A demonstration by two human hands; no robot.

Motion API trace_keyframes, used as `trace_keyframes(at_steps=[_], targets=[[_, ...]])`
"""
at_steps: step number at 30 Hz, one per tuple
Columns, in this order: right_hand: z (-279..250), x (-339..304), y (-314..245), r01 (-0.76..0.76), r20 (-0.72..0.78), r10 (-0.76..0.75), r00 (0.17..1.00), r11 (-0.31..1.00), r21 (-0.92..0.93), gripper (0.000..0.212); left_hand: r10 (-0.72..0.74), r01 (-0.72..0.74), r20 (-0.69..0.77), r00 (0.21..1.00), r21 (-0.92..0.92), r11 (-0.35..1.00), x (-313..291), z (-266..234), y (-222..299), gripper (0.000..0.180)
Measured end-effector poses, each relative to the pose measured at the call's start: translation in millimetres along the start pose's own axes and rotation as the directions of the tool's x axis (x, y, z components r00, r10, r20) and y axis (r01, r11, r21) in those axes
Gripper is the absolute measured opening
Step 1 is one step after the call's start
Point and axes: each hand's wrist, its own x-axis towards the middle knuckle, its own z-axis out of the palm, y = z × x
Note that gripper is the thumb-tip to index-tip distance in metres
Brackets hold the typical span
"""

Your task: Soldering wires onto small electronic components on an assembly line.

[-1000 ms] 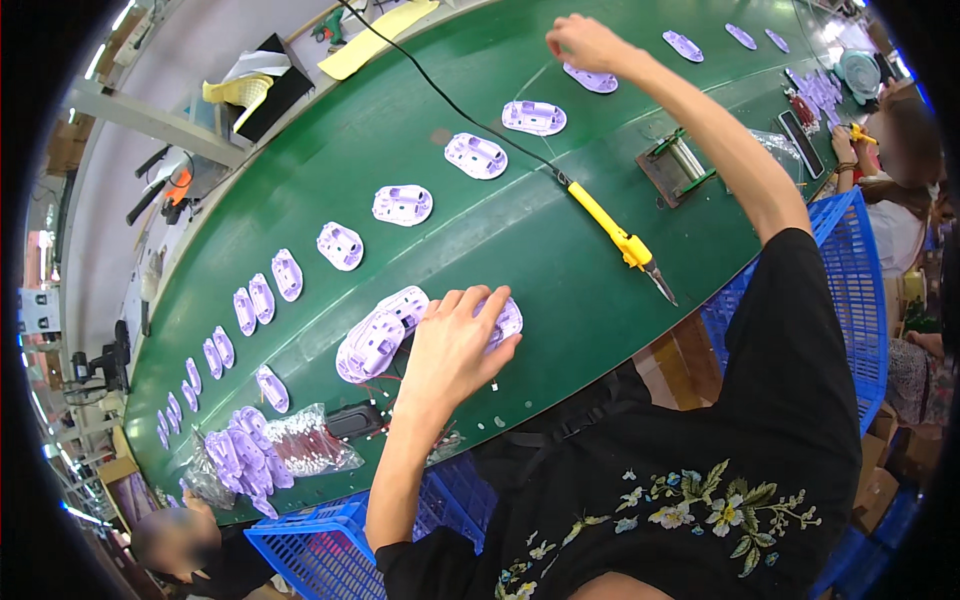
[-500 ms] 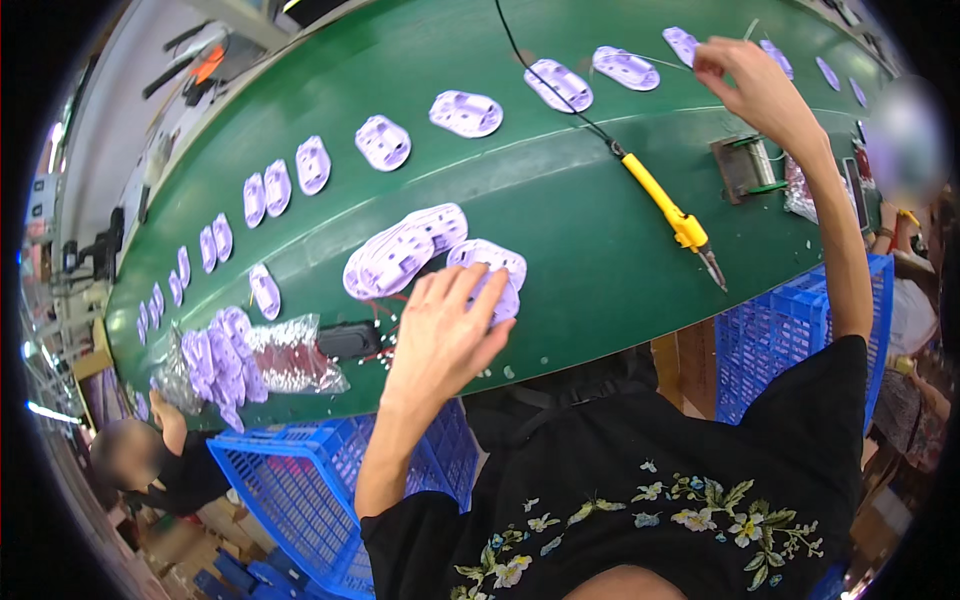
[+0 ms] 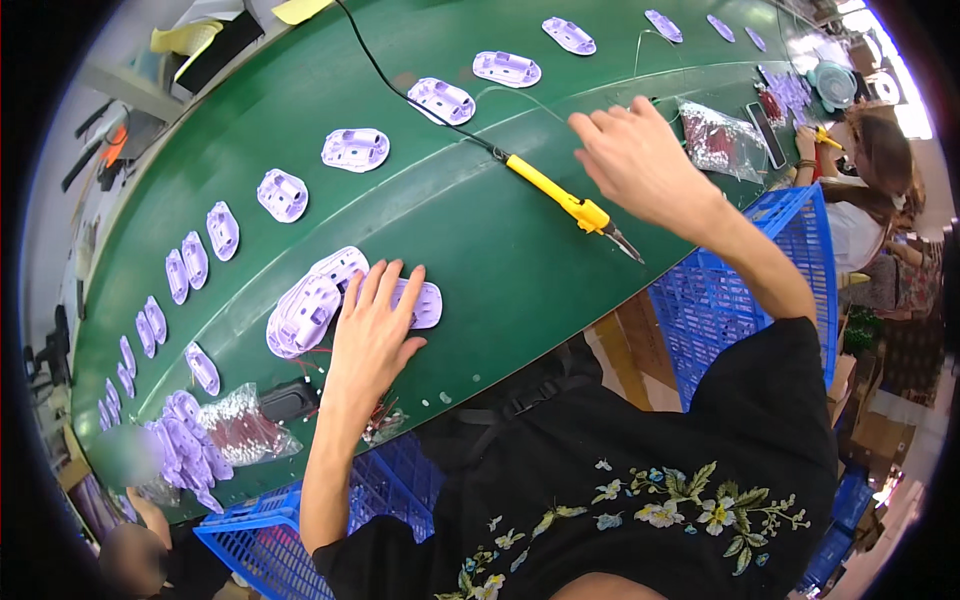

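I had the left hand (image 3: 375, 325) palm down over a purple shell (image 3: 425, 305) on the green worktop (image 3: 540, 330), its fingers apart and lying across the piece rather than gripping it. That shell showed on both sides of the fingers, just beside an overlapping stack of similar shells (image 3: 303, 315). I held the right hand (image 3: 630, 155) raised farther out, its fingers together, pinched on a thin wire (image 3: 532, 95) that ran off to the left from the fingertips.

Between the two hands I saw a yellow soldering iron (image 3: 558, 188) lying untouched, its tip pointing toward the near edge, its black cord (image 3: 400, 90) trailing to the far side. A curved row of single shells (image 3: 355, 150) stretched along the worktop beyond. On the near left lay a heap of shells (image 3: 185, 450), a clear bag of red wires (image 3: 248, 422) and a dark oblong object (image 3: 288, 400). Blue crates (image 3: 255, 550) stood below the edge.
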Motion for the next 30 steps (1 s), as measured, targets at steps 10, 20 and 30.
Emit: trace_keyframes(at_steps=[10, 20, 30], targets=[[15.5, 22.4, 35.3, -0.013, -0.222, 0.013, 0.975, 1.000, 0.002, 0.039, -0.048, 0.053, 0.176, 0.983, -0.019, 0.998, 11.6, -0.6, -2.9, 0.070], [-40.7, 61.1, -25.0, 0.339, -0.529, -0.161, 0.833, 0.905, 0.259, 0.031, -0.184, 0.183, 0.019, 0.983, -0.228, 0.956, -52.3, -52.3, 26.5, 0.072], [-16.2, 143.2, -242.6, 0.735, -0.342, -0.650, 0.678, 0.590, 0.336, 0.105, -0.844, 0.889, -0.282, 0.457, 0.117, 0.442, -300.4, -146.8, 14.5, 0.064]])
